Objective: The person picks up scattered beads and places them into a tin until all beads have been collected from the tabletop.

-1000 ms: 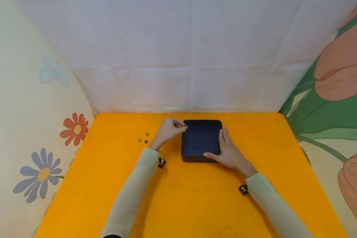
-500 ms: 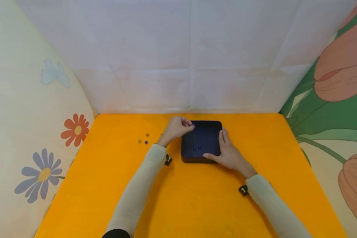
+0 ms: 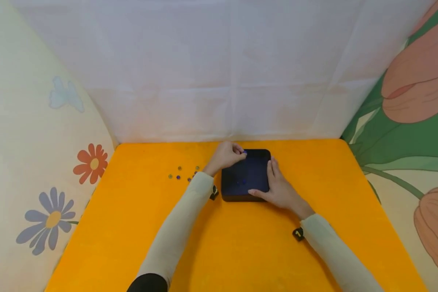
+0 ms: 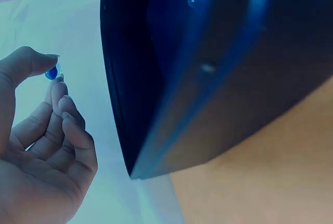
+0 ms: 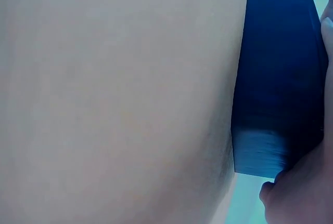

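Note:
A glass marble with a blue core (image 4: pixel 53 72) is pinched between the thumb and index finger of my left hand (image 3: pixel 225 156). In the head view that hand is over the far left part of a dark square box (image 3: pixel 237 198). My right hand (image 3: pixel 282 191) grips the box at its near right corner, thumb over the front rim and fingers along the right side. Inside the box, near the front, lies a dark blue marble (image 3: pixel 244 182); another beside it is barely visible. The right wrist view shows the box's dark wall (image 5: pixel 276 78) beside the right hand.
Several loose marbles lie left of the box, among them a green one (image 3: pixel 170 176), a blue one (image 3: pixel 178 177) and a brownish one (image 3: pixel 179 168). They rest on the orange table cover (image 3: pixel 241 243). A white cloth wall (image 3: pixel 204 81) stands behind.
My left hand has moved right with the marble, from the box's left rim to over its inside. More marbles on the table show behind the left wrist. The right hand stays put.

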Action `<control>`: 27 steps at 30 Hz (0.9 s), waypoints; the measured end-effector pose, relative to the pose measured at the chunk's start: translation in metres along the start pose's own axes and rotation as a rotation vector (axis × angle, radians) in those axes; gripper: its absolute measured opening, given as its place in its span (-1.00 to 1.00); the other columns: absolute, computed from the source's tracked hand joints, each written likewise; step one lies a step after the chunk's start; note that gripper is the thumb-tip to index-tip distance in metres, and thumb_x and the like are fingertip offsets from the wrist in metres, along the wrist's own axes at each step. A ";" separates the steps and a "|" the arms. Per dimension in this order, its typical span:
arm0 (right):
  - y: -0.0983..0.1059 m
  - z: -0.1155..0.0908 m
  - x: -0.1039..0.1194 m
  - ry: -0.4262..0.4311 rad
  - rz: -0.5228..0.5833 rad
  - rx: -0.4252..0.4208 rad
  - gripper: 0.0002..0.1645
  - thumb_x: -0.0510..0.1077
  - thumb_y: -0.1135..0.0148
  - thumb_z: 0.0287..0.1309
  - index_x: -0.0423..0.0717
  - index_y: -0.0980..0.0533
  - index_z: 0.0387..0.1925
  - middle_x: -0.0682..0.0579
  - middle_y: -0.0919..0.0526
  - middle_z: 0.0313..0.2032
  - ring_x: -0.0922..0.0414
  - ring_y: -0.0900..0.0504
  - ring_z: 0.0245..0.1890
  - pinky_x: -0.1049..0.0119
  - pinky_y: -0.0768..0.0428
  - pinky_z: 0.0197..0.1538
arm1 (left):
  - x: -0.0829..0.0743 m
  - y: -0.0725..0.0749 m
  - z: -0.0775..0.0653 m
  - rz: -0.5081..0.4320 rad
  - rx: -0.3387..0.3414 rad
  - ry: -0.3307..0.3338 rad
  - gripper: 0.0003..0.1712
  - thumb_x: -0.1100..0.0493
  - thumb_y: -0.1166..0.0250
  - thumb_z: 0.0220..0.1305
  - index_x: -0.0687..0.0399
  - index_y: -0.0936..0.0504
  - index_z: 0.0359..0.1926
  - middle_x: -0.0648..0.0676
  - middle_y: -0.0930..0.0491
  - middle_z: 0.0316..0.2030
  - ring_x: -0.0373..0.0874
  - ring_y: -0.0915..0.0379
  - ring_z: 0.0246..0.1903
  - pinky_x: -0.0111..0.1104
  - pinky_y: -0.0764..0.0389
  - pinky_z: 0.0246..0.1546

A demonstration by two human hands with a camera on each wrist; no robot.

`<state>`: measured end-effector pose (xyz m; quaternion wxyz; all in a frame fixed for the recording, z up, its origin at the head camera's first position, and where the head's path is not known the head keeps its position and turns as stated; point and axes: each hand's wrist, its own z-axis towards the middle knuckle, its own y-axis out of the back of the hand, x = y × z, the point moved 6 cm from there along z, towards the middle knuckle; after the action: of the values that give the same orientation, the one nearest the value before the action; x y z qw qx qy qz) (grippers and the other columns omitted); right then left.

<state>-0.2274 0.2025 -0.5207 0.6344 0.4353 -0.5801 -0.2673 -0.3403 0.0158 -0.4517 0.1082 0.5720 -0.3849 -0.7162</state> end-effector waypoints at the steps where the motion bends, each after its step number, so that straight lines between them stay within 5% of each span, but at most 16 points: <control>1: 0.000 0.000 0.000 -0.003 0.001 0.000 0.61 0.70 -0.16 0.14 -0.23 0.40 0.66 -0.20 0.55 0.68 -0.32 0.10 0.68 -0.24 -0.33 0.52 | -0.002 -0.001 0.002 0.000 -0.002 -0.011 -0.78 0.02 -0.45 0.36 0.08 -0.80 -0.17 0.04 -0.75 -0.30 -0.12 -0.63 -0.38 -0.28 -0.68 -0.25; 9: 0.000 0.001 0.002 -0.009 0.003 -0.012 0.62 0.70 -0.17 0.13 -0.21 0.40 0.67 -0.20 0.54 0.68 -0.29 0.12 0.69 -0.23 -0.28 0.55 | -0.014 -0.008 0.015 0.014 0.028 -0.087 -0.80 0.08 -0.45 0.35 0.15 -0.81 -0.23 0.06 -0.75 -0.42 -0.14 -0.57 -0.55 -0.39 -0.62 -0.43; 27: -0.002 0.001 0.001 -0.006 0.010 -0.014 0.62 0.72 -0.14 0.12 -0.23 0.39 0.66 -0.22 0.54 0.68 -0.30 0.11 0.68 -0.22 -0.27 0.56 | -0.017 -0.028 0.035 0.053 0.062 -0.087 -0.76 0.07 -0.46 0.35 0.18 -0.81 -0.15 0.11 -0.78 -0.33 -0.14 -0.63 -0.44 -0.34 -0.72 -0.22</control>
<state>-0.2281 0.2007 -0.5223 0.6369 0.4274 -0.5823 -0.2695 -0.3585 0.0601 -0.4561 0.0926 0.5329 -0.4261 -0.7252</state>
